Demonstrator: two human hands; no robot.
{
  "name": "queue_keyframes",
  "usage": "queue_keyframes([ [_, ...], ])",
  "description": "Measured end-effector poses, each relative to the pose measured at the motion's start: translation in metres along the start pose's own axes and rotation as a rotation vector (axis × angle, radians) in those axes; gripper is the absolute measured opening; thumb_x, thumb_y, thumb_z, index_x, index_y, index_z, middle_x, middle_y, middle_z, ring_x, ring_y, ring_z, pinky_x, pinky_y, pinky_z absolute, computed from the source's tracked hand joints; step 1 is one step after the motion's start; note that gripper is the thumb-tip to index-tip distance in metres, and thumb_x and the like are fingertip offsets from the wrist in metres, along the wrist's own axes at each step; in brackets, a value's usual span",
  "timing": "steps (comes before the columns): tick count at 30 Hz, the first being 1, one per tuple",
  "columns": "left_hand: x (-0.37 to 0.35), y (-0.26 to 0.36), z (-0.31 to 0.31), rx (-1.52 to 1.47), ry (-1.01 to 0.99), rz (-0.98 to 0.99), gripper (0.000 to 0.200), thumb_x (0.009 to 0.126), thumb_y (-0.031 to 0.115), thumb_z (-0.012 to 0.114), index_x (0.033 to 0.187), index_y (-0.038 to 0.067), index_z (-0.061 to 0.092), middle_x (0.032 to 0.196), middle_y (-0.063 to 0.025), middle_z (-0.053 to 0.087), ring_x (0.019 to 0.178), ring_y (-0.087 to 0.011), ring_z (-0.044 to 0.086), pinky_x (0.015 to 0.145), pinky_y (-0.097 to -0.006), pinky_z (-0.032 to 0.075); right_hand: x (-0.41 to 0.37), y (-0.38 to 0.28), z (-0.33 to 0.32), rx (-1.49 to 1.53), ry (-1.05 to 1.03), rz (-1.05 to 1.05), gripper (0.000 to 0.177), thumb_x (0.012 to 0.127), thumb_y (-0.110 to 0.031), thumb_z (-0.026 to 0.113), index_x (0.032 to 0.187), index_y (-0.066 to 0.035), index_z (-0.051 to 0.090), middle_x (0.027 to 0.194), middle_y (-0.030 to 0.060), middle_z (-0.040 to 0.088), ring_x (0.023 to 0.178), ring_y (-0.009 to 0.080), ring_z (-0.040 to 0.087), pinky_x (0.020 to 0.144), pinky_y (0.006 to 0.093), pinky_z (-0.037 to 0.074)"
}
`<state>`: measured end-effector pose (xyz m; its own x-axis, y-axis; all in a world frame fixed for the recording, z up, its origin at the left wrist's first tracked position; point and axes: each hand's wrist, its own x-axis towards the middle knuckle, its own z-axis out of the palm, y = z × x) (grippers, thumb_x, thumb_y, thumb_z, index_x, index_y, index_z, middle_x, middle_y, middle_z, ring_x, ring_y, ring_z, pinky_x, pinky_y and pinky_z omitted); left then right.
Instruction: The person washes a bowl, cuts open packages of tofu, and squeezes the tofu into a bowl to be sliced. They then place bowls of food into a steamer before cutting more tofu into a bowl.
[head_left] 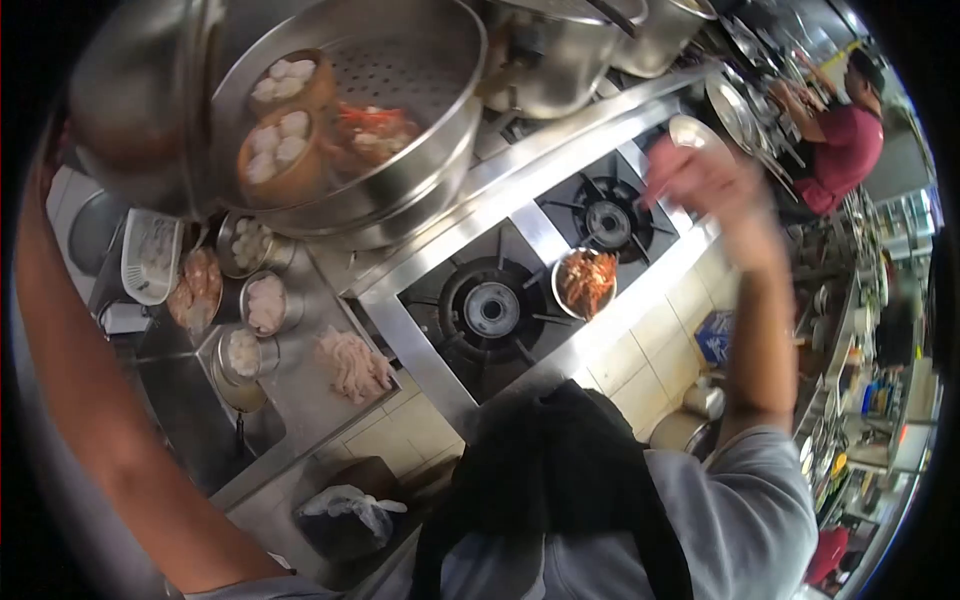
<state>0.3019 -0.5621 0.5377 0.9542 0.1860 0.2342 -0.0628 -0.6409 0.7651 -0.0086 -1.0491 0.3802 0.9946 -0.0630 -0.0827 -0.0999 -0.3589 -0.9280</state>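
At the left edge my left hand (52,150) is at a large domed metal steamer lid (135,110), which stands tilted up beside the steamer; the fingers are mostly hidden. The open metal steamer (405,70) has a perforated floor. In it sit two small round containers of white pieces, one a steamer basket (248,160), plus a pile of orange-red food (372,130). My right hand (690,180) is raised over the far end of the stove, smeared by motion, so its fingers cannot be read. A bowl of reddish-brown food (587,282) stands near the stove's front edge.
Two gas burners (492,309) lie in front of me. Left of them, a steel counter (300,390) bears several bowls, a white basket (150,255) and pale meat strips (355,365). Large pots (560,65) stand behind. A person in a red shirt (850,150) works at the far right.
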Motion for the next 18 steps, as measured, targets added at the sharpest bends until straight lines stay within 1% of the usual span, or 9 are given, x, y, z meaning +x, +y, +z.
queue_keyframes([
  [3, 0.03, -0.009, -0.006, -0.047, 0.045, -0.069, 0.047, 0.097, 0.05, 0.04, 0.086, 0.007, 0.056, 0.06, -0.0058, 0.053, 0.048, -0.015, 0.048, 0.042, -0.0271, 0.038, -0.05, 0.268, 0.044, -0.004, 0.497, 0.261, 0.021, 0.09, -0.015, 0.064, 0.103, 0.001, 0.063, 0.091, 0.0088, 0.067, 0.085, 0.014, 0.062, 0.075, 0.0289, 0.05],
  [4, 0.023, -0.007, -0.004, -0.034, 0.041, -0.039, 0.042, 0.094, 0.047, 0.044, 0.081, 0.008, 0.055, 0.059, -0.0039, 0.051, 0.047, -0.0131, 0.046, 0.04, -0.0254, 0.035, -0.071, 0.337, 0.044, -0.222, 0.524, 0.603, 0.024, 0.087, -0.019, 0.066, 0.097, 0.003, 0.065, 0.086, 0.0148, 0.069, 0.082, 0.0183, 0.066, 0.073, 0.0317, 0.051],
  [6, 0.02, -0.004, 0.0, -0.03, 0.052, 0.002, 0.037, 0.089, 0.047, 0.048, 0.083, 0.011, 0.055, 0.066, -0.0016, 0.05, 0.052, -0.0117, 0.044, 0.043, -0.0254, 0.032, -0.103, 0.435, 0.059, -0.37, 0.656, 0.699, 0.029, 0.085, -0.023, 0.067, 0.092, 0.005, 0.065, 0.079, 0.0184, 0.068, 0.072, 0.0215, 0.067, 0.069, 0.0355, 0.053],
  [8, 0.055, -0.028, -0.013, -0.003, 0.048, 0.001, 0.043, 0.086, 0.054, 0.05, 0.096, 0.013, 0.055, 0.082, -0.0006, 0.051, 0.066, -0.0125, 0.045, 0.055, -0.0288, 0.032, -0.104, 0.447, 0.075, -0.135, 0.519, 0.722, 0.027, 0.089, -0.022, 0.062, 0.099, 0.003, 0.062, 0.077, 0.0087, 0.066, 0.058, 0.0163, 0.063, 0.048, 0.0291, 0.049],
  [9, 0.074, -0.039, -0.022, 0.013, 0.055, 0.001, 0.047, 0.084, 0.058, 0.05, 0.103, 0.014, 0.055, 0.09, -0.0001, 0.052, 0.072, -0.0129, 0.046, 0.06, -0.0305, 0.032, -0.101, 0.43, 0.082, 0.16, 0.512, 0.786, 0.027, 0.088, -0.022, 0.063, 0.097, 0.003, 0.062, 0.076, 0.0098, 0.065, 0.059, 0.0163, 0.063, 0.049, 0.0284, 0.05],
  [14, 0.151, -0.096, -0.059, 0.102, 0.025, 0.006, 0.081, 0.076, 0.075, 0.054, 0.136, 0.02, 0.054, 0.131, 0.0023, 0.054, 0.107, -0.0149, 0.048, 0.089, -0.039, 0.033, -0.083, 0.431, 0.112, 0.041, 0.588, 0.765, 0.02, 0.082, -0.017, 0.064, 0.087, 0.003, 0.065, 0.069, 0.0108, 0.065, 0.057, 0.0173, 0.062, 0.052, 0.0307, 0.053],
  [15, 0.11, -0.078, -0.039, 0.065, 0.121, 0.035, 0.082, 0.075, 0.075, 0.055, 0.135, 0.02, 0.055, 0.128, -0.0001, 0.055, 0.107, -0.0162, 0.049, 0.09, -0.0392, 0.032, -0.078, 0.437, 0.117, -0.132, 0.632, 0.739, 0.02, 0.079, -0.016, 0.064, 0.084, 0.003, 0.065, 0.067, 0.0113, 0.064, 0.056, 0.0179, 0.062, 0.053, 0.0316, 0.053],
  [16, 0.099, -0.072, -0.037, 0.045, 0.112, 0.027, 0.072, 0.073, 0.074, 0.058, 0.118, 0.019, 0.065, 0.108, -0.0003, 0.062, 0.093, -0.014, 0.052, 0.082, -0.0331, 0.037, -0.078, 0.435, 0.12, 0.101, 0.664, 0.679, 0.024, 0.074, -0.017, 0.066, 0.083, 0.005, 0.065, 0.067, 0.0128, 0.065, 0.056, 0.0192, 0.062, 0.054, 0.0324, 0.052],
  [18, 0.048, -0.036, -0.017, -0.015, 0.099, 0.015, 0.048, 0.072, 0.069, 0.062, 0.072, 0.021, 0.062, 0.063, 0.0097, 0.05, 0.058, -0.002, 0.042, 0.055, -0.0196, 0.031, -0.083, 0.511, 0.123, -0.348, 0.516, 0.44, 0.022, 0.075, -0.019, 0.064, 0.081, 0.002, 0.066, 0.068, 0.01, 0.067, 0.059, 0.0209, 0.065, 0.055, 0.0334, 0.051],
])
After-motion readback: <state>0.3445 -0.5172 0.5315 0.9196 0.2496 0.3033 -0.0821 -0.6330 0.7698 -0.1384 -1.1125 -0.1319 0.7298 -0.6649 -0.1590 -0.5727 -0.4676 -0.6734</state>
